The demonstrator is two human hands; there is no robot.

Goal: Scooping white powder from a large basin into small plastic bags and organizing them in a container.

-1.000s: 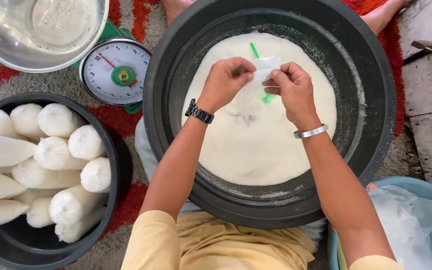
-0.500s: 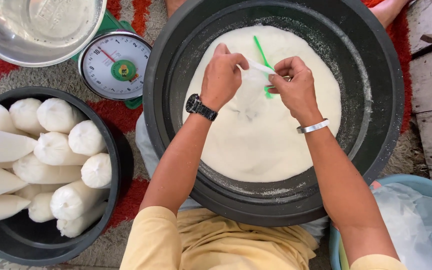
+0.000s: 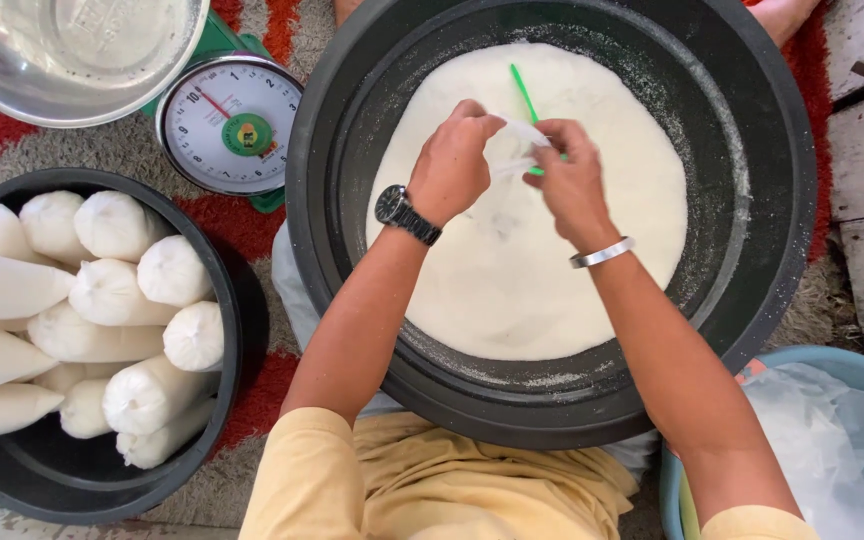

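Hands pinch clear bag over flour-filled black tub; scale and bagged basin left.

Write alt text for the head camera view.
Both hands, left hand and right hand, pinch a small clear plastic bag above a large black tub of white powder. A smaller tub of filled bags sits left.

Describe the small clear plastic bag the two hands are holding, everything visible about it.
The clear plastic bag is small, thin and crumpled, looking empty. The left hand and the right hand pinch it between their fingertips above the white powder in the big black basin. A green stick pokes out behind it. The bag's opening can't be made out.
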